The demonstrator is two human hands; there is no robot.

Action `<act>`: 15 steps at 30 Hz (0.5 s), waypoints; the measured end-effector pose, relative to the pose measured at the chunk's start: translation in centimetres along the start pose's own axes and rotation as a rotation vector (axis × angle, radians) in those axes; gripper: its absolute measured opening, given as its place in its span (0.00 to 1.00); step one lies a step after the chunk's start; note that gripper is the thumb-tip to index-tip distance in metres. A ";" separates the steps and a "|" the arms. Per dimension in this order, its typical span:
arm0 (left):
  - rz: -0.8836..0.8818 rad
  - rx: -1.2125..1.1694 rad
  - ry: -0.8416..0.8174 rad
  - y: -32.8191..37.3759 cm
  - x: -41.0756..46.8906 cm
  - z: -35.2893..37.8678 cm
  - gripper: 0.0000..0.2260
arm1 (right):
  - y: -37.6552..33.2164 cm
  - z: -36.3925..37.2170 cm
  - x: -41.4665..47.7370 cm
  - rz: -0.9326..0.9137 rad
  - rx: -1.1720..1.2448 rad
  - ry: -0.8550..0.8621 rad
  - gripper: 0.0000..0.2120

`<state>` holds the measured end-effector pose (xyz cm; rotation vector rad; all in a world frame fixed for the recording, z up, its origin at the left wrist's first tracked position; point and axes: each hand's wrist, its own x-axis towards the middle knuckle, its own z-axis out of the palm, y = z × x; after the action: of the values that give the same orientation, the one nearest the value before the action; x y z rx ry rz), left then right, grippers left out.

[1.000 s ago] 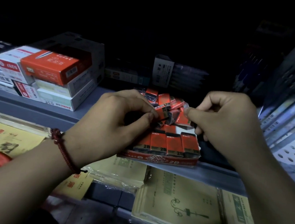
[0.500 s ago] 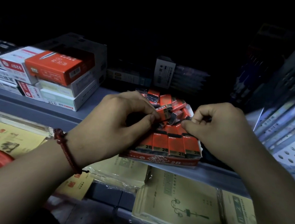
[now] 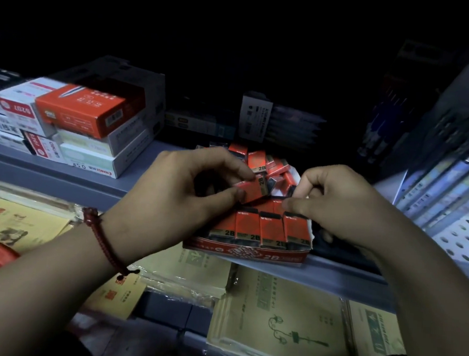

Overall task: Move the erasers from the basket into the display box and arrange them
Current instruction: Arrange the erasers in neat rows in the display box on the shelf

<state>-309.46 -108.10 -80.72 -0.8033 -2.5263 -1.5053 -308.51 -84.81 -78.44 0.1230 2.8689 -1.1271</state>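
Head view, dim light: the left hand (image 3: 169, 201) has its thumb and forefinger closed on one red eraser (image 3: 250, 190), holding it tilted just above the display box (image 3: 249, 254), with the "2B" end pointing toward the right hand (image 3: 340, 206). The other fingers of the left hand are curled loosely behind the eraser. The right hand's fingers are bent inward and its thumb tip touches the tops of the erasers in the middle of the box. I cannot tell whether it actually pinches one of them.

The box is a low red tray marked "2B" that sits at the front edge of a grey shelf (image 3: 143, 182), between the two hands. Along its front wall stands a neat front row (image 3: 260, 231) of four erasers, side by side and touching, labels facing forward. Behind the hands, at the back of the box, lies a loose heap of erasers (image 3: 268, 163) pointing in different directions.

A dark red cord bracelet (image 3: 102, 240) circles the left wrist. On the shelf to the left is a pile of stacked boxes (image 3: 92, 119), red and white. Below the shelf lie yellowish paper packs (image 3: 280, 324) in clear wrap.
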 end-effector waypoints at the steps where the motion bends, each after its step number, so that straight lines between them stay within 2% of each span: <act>1: -0.015 -0.004 -0.014 0.1 0.0 0.0 0.08 | 0.1 0.3 0.0 0.004 0.032 0.014 0.08; 4: -0.030 0.055 -0.062 -0.1 0.3 -0.1 0.05 | 0.6 0.7 -0.4 -0.055 0.093 0.142 0.07; 6: 0.028 0.197 -0.066 -0.3 0.3 -0.4 0.04 | 0.5 0.8 -1.3 -0.041 0.065 0.204 0.07; 9: 0.086 0.417 0.008 -0.4 0.2 -0.7 0.11 | 0.3 0.8 -3.0 0.022 -0.042 0.105 0.12; 12: -0.078 0.409 0.170 -0.1 -0.1 -1.1 0.12 | 0.4 1.5 -4.0 -0.054 -0.141 0.141 0.22; 15: -0.284 0.357 0.164 -0.2 -0.5 -1.8 0.14 | 0.7 2.1 -4.2 -0.110 -0.100 0.194 0.25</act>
<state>-309.46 -109.85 -80.09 -0.2698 -2.7485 -1.0726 -304.21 -85.94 -80.09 0.0748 3.1327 -1.0394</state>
